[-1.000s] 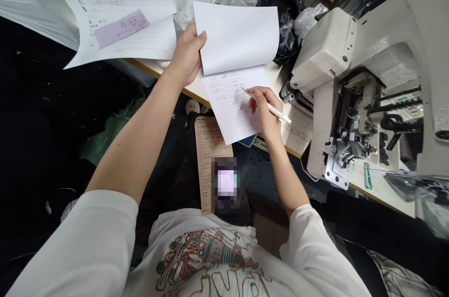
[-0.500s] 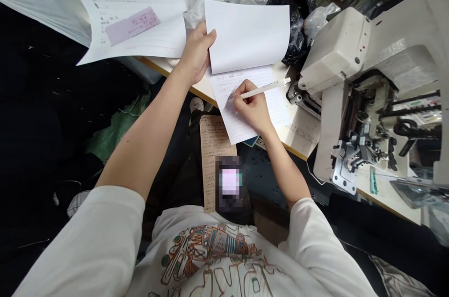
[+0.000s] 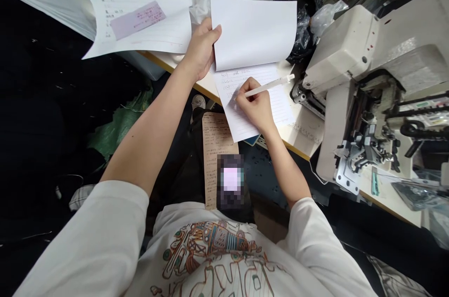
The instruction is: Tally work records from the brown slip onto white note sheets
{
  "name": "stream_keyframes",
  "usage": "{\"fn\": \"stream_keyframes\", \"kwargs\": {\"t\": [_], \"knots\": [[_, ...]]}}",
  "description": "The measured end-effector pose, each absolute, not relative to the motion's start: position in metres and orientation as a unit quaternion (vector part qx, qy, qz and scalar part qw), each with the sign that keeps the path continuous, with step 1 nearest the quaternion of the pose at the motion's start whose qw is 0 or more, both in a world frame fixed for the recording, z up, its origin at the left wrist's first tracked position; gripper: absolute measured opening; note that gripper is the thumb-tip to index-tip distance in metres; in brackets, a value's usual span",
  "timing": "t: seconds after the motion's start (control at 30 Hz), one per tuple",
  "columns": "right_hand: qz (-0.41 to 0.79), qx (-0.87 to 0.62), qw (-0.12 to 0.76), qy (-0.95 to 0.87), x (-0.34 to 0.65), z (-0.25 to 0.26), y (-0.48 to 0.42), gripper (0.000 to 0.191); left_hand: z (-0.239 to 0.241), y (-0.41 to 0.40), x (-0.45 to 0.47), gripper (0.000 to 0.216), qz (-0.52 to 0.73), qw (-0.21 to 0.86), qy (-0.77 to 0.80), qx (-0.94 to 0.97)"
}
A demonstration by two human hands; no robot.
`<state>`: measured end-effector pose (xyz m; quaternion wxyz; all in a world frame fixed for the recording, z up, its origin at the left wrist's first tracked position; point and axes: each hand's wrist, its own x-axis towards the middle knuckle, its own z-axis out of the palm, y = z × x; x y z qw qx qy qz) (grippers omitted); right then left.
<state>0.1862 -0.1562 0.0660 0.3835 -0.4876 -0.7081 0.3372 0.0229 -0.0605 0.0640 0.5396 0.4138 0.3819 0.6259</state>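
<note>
Notebook (image 3: 277, 105) overhangs the tabletop (image 3: 301, 131) edge: pen (image 3: 268, 86) gripped in the right hand (image 3: 255, 109), upper leaf (image 3: 254, 30) pinched by the left hand (image 3: 200, 50); under hard pressing it could be tipped off.

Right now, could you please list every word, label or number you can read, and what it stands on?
Lined white notebook page: handwriting too small to read.
Large white paper form with pink slip: print too blurred.
Brown card on the lap: writing too small.
Nothing reads clearly.
</note>
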Motion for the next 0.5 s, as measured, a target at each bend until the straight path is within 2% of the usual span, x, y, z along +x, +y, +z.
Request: {"fn": "stream_keyframes", "kwargs": {"t": [0.23, 0.5], "knots": [[0.320, -0.504, 0.382, -0.705, 0.1848, 0.0675, -0.1561, 0.019, 0.0614, -0.0563, 0.0233, 0.008, 0.631, 0.543, 0.368, 0.414], [0.321, -0.500, 0.388, -0.704, 0.1853, 0.0657, -0.1546, 0.022, 0.0699, -0.0644, 0.0212, 0.023, 0.636, 0.597, 0.313, 0.376]]}}
